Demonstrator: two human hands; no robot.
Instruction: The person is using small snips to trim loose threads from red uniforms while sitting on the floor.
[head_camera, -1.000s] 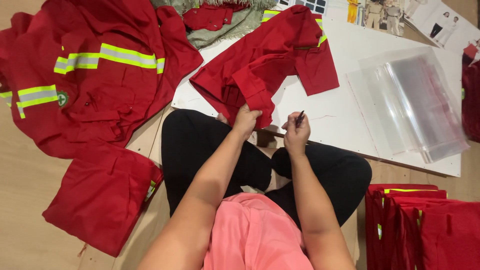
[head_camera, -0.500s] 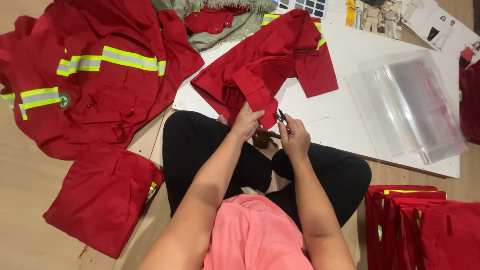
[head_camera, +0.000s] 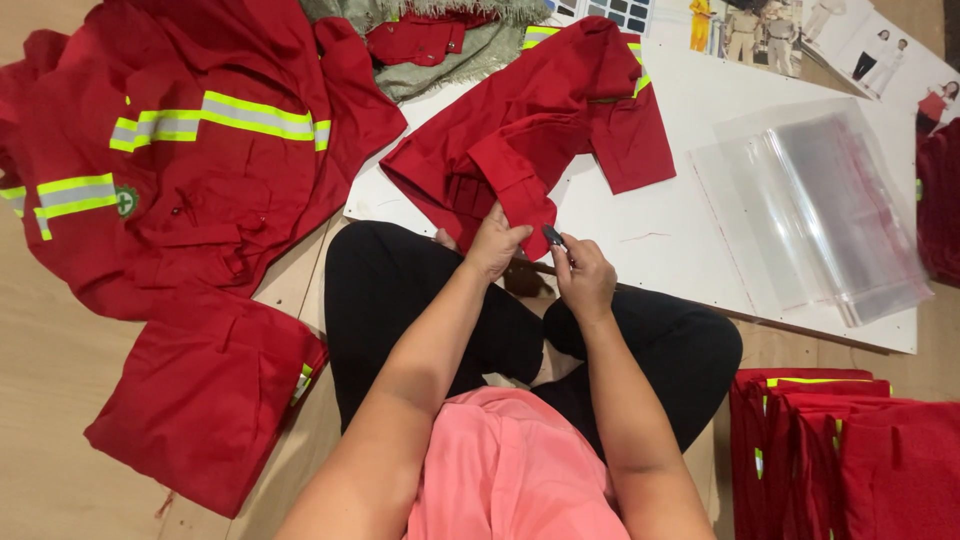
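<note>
On the white board (head_camera: 700, 240) one red shirt (head_camera: 540, 130) lies, its cuff pinched by the left hand (head_camera: 497, 243), while the right hand (head_camera: 583, 277) grips one small dark tool (head_camera: 553, 237) beside one stack of clear bags (head_camera: 810, 215).

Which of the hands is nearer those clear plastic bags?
Right. The right hand, holding a small dark tool, is nearer the bags; the left hand is farther away, gripping the red garment.

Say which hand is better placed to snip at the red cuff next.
Right. The right hand holds the small dark cutting tool, its tip beside the cuff of the red garment. The left hand is busy pinching that cuff, so it looks better kept for steadying the cloth.
</note>
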